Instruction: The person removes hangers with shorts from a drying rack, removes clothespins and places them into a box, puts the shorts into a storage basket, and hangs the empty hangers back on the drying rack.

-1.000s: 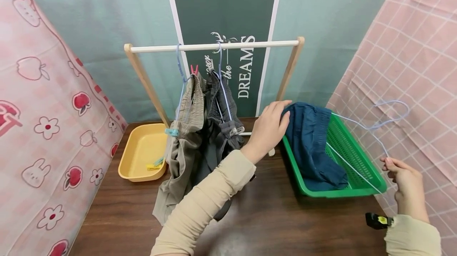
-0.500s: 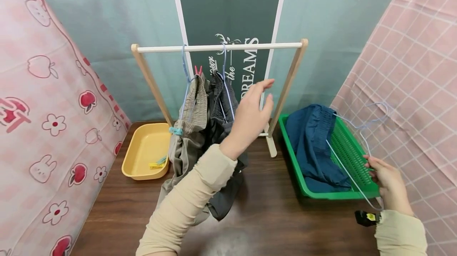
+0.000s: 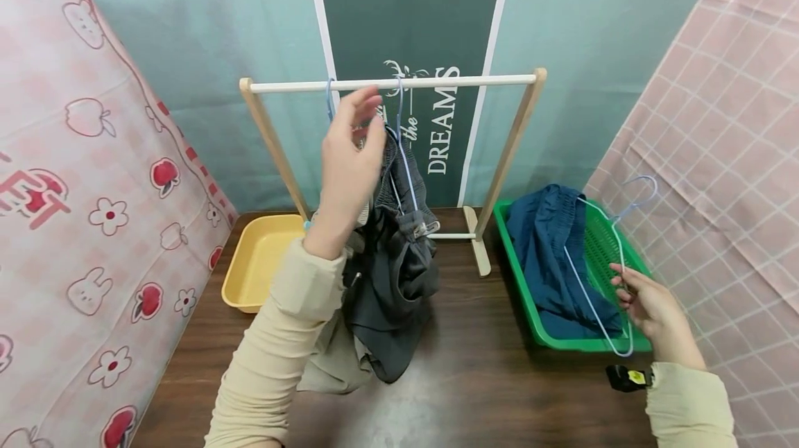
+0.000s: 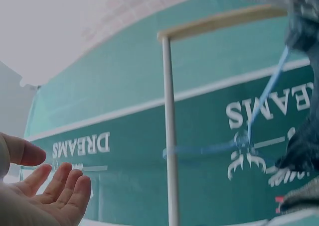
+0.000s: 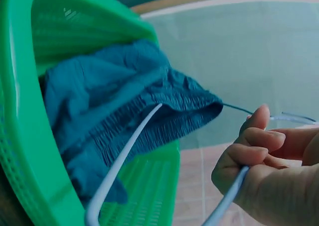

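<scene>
My left hand (image 3: 351, 160) is raised before the rack, its fingers loosely bent and holding nothing, near the hanger hooks; in the left wrist view the hand (image 4: 50, 193) is likewise empty. It hides much of the beige pants (image 3: 333, 365). Beside them hang the dark grey pants (image 3: 393, 295) on a blue hanger. At the right, my right hand (image 3: 652, 309) pinches a light blue hanger (image 3: 622, 247), which passes into the waistband of the blue pants (image 3: 549, 254). The right wrist view shows curled fingers around the hanger and the elastic waistband (image 5: 164, 111).
The rack's white bar (image 3: 462, 80) rests on wooden legs. A green basket (image 3: 521, 295) under the blue pants stands right of it. A yellow tray (image 3: 252, 261) is at the left. Patterned cloths (image 3: 87, 212) line both sides, and a green curtain hangs behind.
My left hand has left the blue pants and moved left and up to the hanging pants. My right hand has shifted left with the hanger, whose hook now stands nearer the basket.
</scene>
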`<move>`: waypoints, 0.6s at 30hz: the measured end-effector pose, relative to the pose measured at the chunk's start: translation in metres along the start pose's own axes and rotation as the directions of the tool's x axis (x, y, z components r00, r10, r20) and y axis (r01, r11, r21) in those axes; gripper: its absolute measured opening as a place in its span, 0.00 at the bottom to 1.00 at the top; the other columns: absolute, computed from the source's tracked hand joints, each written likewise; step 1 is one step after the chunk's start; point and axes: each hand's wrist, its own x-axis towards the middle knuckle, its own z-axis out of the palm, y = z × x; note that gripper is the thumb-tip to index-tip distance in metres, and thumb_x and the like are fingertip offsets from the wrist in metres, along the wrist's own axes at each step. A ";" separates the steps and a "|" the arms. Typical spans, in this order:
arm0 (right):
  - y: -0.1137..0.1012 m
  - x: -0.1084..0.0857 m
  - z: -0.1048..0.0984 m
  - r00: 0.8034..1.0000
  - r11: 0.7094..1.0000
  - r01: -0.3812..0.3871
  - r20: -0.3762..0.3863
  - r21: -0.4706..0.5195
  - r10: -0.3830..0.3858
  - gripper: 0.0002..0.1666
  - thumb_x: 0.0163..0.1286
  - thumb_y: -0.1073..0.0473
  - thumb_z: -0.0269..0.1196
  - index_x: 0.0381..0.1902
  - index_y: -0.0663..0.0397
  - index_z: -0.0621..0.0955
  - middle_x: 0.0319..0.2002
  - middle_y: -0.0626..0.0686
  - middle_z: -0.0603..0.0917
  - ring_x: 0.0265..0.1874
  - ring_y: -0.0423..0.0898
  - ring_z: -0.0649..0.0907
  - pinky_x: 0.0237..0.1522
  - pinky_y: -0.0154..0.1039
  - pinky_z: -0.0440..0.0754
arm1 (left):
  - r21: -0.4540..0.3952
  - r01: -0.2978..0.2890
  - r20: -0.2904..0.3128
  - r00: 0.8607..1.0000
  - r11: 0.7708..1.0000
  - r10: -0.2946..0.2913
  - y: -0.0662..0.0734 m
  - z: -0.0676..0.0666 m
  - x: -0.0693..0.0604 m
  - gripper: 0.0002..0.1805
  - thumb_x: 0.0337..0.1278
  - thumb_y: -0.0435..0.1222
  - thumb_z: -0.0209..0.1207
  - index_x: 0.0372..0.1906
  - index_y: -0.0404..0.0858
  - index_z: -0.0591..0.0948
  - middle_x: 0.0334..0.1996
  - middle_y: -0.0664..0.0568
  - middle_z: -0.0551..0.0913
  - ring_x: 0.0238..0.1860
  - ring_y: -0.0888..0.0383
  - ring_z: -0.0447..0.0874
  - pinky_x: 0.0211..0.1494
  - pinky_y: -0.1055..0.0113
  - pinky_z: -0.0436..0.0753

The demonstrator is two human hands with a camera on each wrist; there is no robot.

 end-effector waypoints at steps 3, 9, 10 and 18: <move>0.002 0.005 0.004 0.998 0.998 -0.004 0.056 0.068 0.000 0.26 0.78 0.57 0.38 0.38 0.43 0.85 0.26 0.45 0.81 0.23 0.43 0.51 0.30 0.36 0.45 | -0.026 0.061 -0.045 0.997 0.998 -0.062 -0.003 -0.015 0.007 0.20 0.65 0.28 0.48 0.61 0.37 0.73 0.56 0.45 0.79 0.58 0.59 0.77 0.61 0.67 0.76; 0.006 0.011 0.009 0.984 0.982 -0.013 0.175 0.188 -0.021 0.29 0.79 0.60 0.32 0.42 0.49 0.83 0.27 0.47 0.78 0.24 0.42 0.51 0.31 0.34 0.45 | -0.034 0.137 -0.168 0.976 0.990 -0.140 -0.020 -0.041 0.020 0.19 0.65 0.28 0.48 0.60 0.37 0.74 0.53 0.43 0.80 0.51 0.58 0.79 0.56 0.69 0.77; 0.006 0.012 0.011 0.982 0.980 -0.014 0.187 0.198 -0.024 0.29 0.79 0.60 0.32 0.42 0.50 0.83 0.28 0.48 0.77 0.24 0.42 0.51 0.31 0.34 0.45 | -0.019 0.142 -0.190 0.971 0.990 -0.143 -0.024 -0.046 0.021 0.19 0.66 0.28 0.47 0.60 0.37 0.74 0.53 0.44 0.80 0.50 0.57 0.79 0.55 0.69 0.77; 0.004 0.019 0.029 0.973 0.976 -0.013 0.226 0.216 -0.037 0.28 0.79 0.60 0.32 0.44 0.50 0.82 0.29 0.49 0.77 0.25 0.42 0.52 0.32 0.34 0.47 | 0.093 0.253 -0.317 0.924 0.963 -0.212 -0.067 -0.072 0.027 0.19 0.68 0.32 0.45 0.60 0.42 0.74 0.55 0.47 0.78 0.54 0.57 0.75 0.62 0.66 0.73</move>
